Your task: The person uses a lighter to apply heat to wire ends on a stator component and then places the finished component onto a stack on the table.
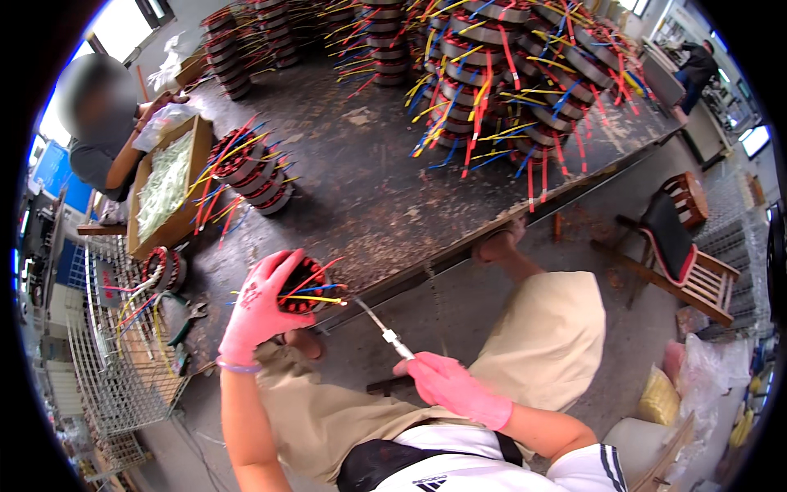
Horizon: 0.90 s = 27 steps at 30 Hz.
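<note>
My left hand [261,303], in a pink glove, wraps around a motor stator [297,287] at the table's front edge. Red, blue and yellow wires stick out of it to the right, and an orange spot shows at some wire ends. My right hand [455,387], also gloved in pink, is closed on a thin metal-tipped tool [397,342] with a white handle. Its tip points at the wire ends, slightly apart from them. Left of my left hand lie another stator [168,266] and dark-handled pliers [195,312]. A short stator stack [256,176] stands beyond.
Tall stacks of wired stators [475,74] fill the back of the dark worktable [385,217]. A cardboard box [197,156] of pale sleeves sits at the left, by a co-worker [102,123]. A wire rack [102,353] adjoins the left edge; a chair [672,238] stands right.
</note>
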### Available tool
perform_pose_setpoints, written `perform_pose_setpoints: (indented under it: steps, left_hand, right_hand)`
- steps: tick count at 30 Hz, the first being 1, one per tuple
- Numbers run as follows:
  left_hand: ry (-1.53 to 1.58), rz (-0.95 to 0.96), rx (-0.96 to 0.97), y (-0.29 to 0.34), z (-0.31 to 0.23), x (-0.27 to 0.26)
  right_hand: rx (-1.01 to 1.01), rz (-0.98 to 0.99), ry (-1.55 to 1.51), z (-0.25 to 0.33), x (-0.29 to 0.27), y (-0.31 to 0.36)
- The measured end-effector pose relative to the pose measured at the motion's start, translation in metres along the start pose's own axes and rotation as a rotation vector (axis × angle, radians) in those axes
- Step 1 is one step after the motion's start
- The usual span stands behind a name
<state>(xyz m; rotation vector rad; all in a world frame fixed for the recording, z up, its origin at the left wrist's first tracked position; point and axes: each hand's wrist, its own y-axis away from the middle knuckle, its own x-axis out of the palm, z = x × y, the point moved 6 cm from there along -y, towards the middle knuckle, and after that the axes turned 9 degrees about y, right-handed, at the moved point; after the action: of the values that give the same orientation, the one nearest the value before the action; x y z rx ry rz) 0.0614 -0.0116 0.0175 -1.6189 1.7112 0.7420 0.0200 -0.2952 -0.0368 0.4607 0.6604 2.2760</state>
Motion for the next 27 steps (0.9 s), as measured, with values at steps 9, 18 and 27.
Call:
perform_pose_setpoints:
  steps: [9, 18, 27]
  left_hand:
    - [0.018, -0.018, 0.012, 0.000, -0.007, 0.000]
    - [-0.009, -0.017, 0.010, 0.003, -0.002, -0.001]
    - [-0.013, 0.004, 0.011, 0.002, -0.003, 0.000]
  right_hand:
    - [0.009, 0.011, -0.026, -0.005, -0.003, -0.001]
    - [0.027, -0.008, 0.028, 0.001, 0.000, -0.001]
    - [0.012, 0.019, -0.051, -0.002, 0.000, 0.000]
